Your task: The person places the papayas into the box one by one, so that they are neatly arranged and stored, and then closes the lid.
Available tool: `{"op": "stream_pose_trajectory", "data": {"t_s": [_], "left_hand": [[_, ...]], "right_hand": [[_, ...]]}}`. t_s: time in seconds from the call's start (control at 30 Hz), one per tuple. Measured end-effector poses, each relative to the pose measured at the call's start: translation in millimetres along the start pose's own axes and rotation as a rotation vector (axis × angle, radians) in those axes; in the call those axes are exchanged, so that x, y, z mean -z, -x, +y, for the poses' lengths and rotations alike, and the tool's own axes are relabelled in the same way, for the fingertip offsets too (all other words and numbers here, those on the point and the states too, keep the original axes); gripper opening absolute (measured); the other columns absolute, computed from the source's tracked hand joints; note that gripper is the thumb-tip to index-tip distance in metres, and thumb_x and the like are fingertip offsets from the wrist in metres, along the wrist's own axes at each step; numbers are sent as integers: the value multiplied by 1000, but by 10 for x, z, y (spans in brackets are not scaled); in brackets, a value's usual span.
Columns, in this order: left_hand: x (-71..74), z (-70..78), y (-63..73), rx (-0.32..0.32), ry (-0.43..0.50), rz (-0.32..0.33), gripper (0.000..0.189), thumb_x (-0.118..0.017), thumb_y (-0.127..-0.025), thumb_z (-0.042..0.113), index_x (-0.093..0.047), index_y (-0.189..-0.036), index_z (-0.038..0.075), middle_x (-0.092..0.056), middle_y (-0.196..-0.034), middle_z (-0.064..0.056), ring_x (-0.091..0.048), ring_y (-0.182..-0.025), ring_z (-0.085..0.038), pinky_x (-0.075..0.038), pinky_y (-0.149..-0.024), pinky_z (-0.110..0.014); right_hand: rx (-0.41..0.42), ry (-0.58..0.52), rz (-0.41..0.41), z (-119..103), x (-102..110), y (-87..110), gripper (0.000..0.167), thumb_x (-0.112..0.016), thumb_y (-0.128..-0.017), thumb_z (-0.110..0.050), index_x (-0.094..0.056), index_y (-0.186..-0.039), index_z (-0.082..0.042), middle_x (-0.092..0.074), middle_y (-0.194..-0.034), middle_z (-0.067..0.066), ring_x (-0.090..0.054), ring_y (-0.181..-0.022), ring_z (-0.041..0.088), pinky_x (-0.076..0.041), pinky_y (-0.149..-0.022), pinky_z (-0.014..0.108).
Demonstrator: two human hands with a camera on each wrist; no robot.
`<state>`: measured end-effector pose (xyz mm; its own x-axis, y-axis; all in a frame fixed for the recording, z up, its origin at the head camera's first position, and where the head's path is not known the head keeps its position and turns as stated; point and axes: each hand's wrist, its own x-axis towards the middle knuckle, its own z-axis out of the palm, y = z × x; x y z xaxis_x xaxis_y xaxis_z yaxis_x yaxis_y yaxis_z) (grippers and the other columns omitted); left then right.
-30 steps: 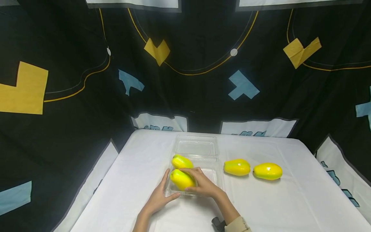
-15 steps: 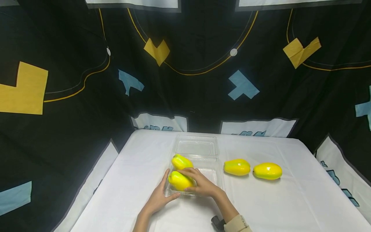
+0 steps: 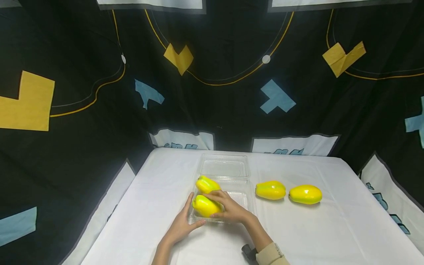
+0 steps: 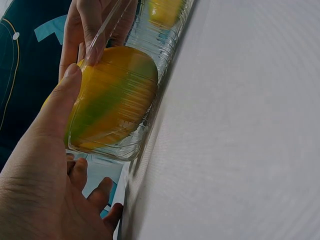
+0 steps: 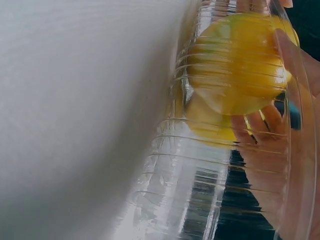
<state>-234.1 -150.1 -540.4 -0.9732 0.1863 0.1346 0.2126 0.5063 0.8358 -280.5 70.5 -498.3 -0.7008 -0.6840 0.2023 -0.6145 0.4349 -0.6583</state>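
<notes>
A clear plastic clamshell box [image 3: 240, 193] lies open on the table, its lid laid back. Two yellow papayas with greenish streaks are at its left side: a rear papaya [image 3: 207, 184] and a near papaya [image 3: 204, 206]. My right hand [image 3: 232, 209] holds the near papaya from the right, thumb in front and fingers over its far side. My left hand [image 3: 180, 224] is spread around the box's near-left corner; in the left wrist view its thumb [image 4: 60, 100] is at the rim. The right wrist view sees the near papaya [image 5: 235, 65] through the ribbed wall.
Two more papayas lie right of the box, a closer one [image 3: 270, 190] and a farther one [image 3: 305, 194]. The white-covered table [image 3: 318, 232] ends at a black patterned cloth [image 3: 225, 110] behind. A dark device [image 3: 249, 252] sits by the right wrist.
The near papaya has shifted slightly to the left within the box, with the right hand still on it. The left hand has barely moved.
</notes>
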Motion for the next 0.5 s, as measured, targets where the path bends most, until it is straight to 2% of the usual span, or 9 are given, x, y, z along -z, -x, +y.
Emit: {"op": "stream_pose_trajectory", "data": {"t_s": [0.33,0.5], "left_hand": [[-6,-15,0,9,-9,6,102,-70,-74,52,-9,-150,23,-11,-154,-3,-18,-135,-38,-20,-100,-67],[-1,-18,-8,10,-9,6,101,-71,-75,50,-8,-150,24,-11,-154,-3,-18,-136,-37,-19,-101,-66]], "right_hand": [[-6,-24,7,-11,29,4,74,-71,-79,-37,-36,-143,-23,-40,-136,0,-34,-123,20,-34,-101,50],[-16,-72,44,-50,136,32,68,-70,-79,-41,-43,-139,-23,-42,-135,0,-34,-123,20,-34,-101,51]]}}
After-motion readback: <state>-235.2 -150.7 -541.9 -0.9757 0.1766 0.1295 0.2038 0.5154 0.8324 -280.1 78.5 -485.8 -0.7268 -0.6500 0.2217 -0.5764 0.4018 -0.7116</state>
